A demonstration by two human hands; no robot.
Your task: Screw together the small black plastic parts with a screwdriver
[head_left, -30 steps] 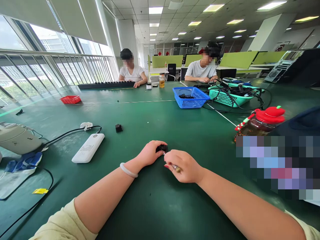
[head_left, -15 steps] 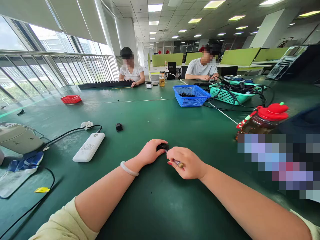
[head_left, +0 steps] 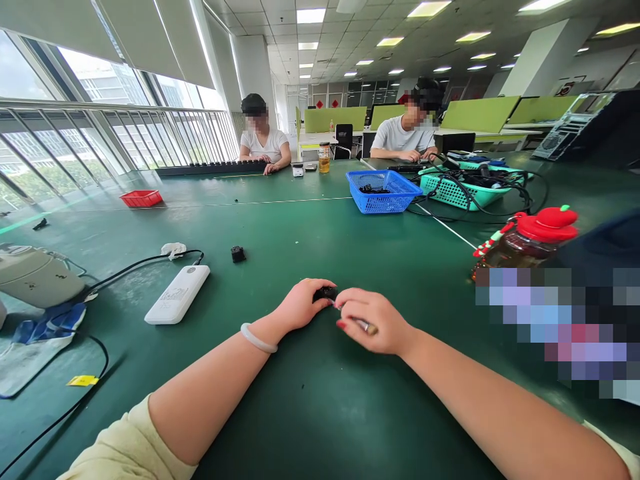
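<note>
My left hand (head_left: pixel 299 304) is closed around a small black plastic part (head_left: pixel 327 292), holding it down on the green table (head_left: pixel 310 413). In my right hand (head_left: pixel 377 321) is a slim screwdriver (head_left: pixel 371 329), its tan rounded end sticking out below the fingers. The tool's thin tip points at the near side of the black part; whether it touches is too small to tell. My left fingers hide much of the part. Another small black block (head_left: pixel 239 254) lies farther back on the left.
Left of my hands lie a white power bank (head_left: pixel 177 295) with a black cable and a blue-grey glove (head_left: pixel 43 347). Farther back are a red tray (head_left: pixel 142 199), a blue basket (head_left: pixel 384 193) and a green basket (head_left: pixel 465 193) with cables. A red-lidded bottle (head_left: pixel 530 243) stands right. Two people sit across.
My right fingers have loosened and shifted slightly right around the screwdriver, whose tan end has moved a little right. My left hand and the black part have stayed put.
</note>
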